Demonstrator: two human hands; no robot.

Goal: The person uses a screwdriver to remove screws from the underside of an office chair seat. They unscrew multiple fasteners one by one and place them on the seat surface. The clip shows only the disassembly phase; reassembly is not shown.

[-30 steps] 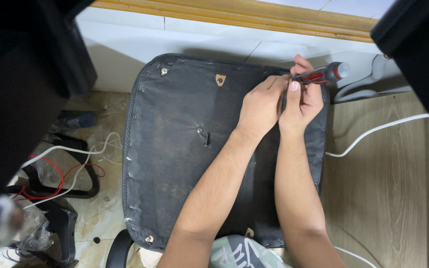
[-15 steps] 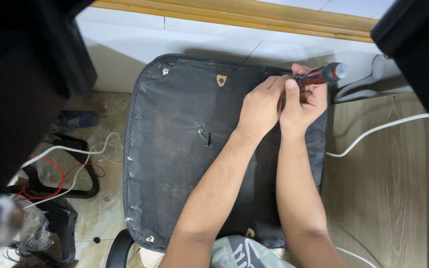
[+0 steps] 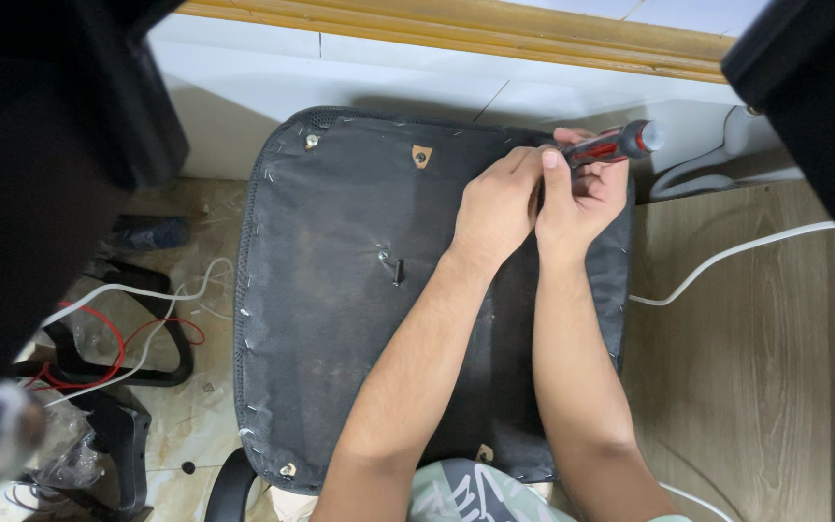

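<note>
At the far right corner of an upturned black chair seat (image 3: 340, 290), the right hand (image 3: 582, 198) is wrapped around a red-and-black screwdriver (image 3: 603, 146); the left hand (image 3: 497, 208) pinches near its tip; the stiff, light tool seems best gripped by its ribbed handle.

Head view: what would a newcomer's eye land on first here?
First, the two bare hands pressed together at the far right corner of the black fabric-covered chair seat underside: the right hand has its grip on a red-and-black screwdriver, the left hand beside it. Next, the white cable curving across the wooden floor on the right.
</note>
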